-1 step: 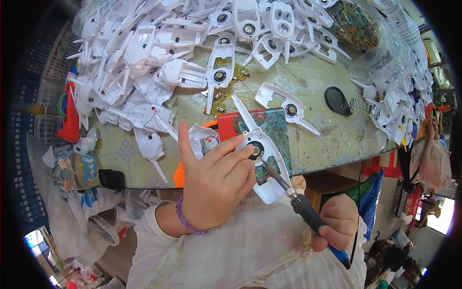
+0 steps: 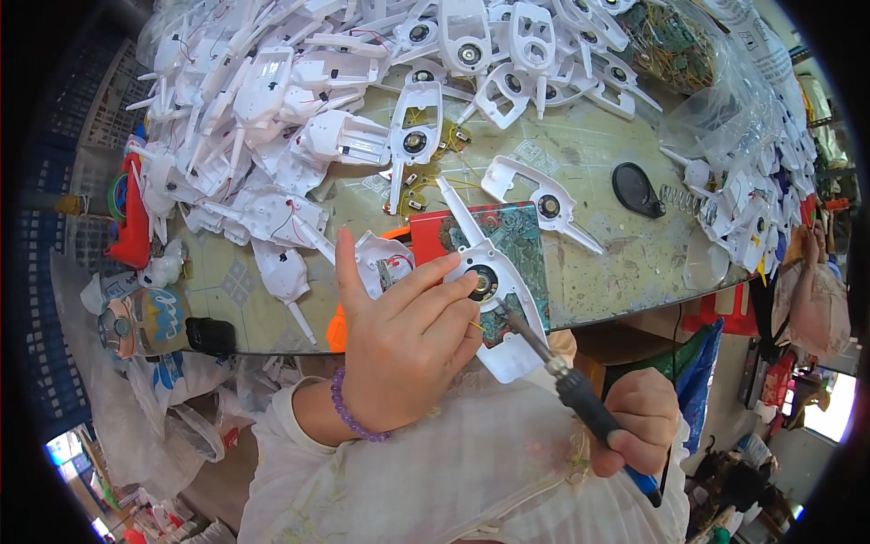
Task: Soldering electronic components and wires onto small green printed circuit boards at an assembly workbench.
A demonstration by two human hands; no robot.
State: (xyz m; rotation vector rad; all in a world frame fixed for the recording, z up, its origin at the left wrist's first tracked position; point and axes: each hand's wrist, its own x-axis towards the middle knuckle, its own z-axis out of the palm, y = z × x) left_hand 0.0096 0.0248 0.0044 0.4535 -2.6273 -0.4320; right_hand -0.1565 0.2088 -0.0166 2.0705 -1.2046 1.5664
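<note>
1. Head view: a white plastic housing [image 2: 509,275] with a long handle lies aslant at the near edge of the counter [image 2: 607,276], its lower end jutting past that edge.
2. A round speaker [image 2: 483,283] is set in the middle of it, and a thin yellow wire [image 2: 476,326] shows beside the fingers.
3. The left hand [image 2: 403,349] lies over the housing with bent fingers, tips by the speaker, little finger raised (its thumb is hidden, so I cannot tell how firmly it grips).
4. The right hand [image 2: 642,410], in front of the near edge, is closed around the handle of a soldering iron [image 2: 587,405]; the tip points into the housing just below the speaker (contact is unclear).
5. Beneath the housing lies a red piece [image 2: 425,240] with green circuit boards [image 2: 524,238].
6. To the right, a second housing [image 2: 566,222] rests on the counter, then a black oval part [image 2: 634,189] and a metal spring [image 2: 675,198] toward the right edge.
7. A heap of white housings [image 2: 263,91] covers the far left corner; tangled wires and boards [image 2: 671,45] fill the far right corner.
8. Near the left end of the near edge sits a small black case [image 2: 210,336].
</note>
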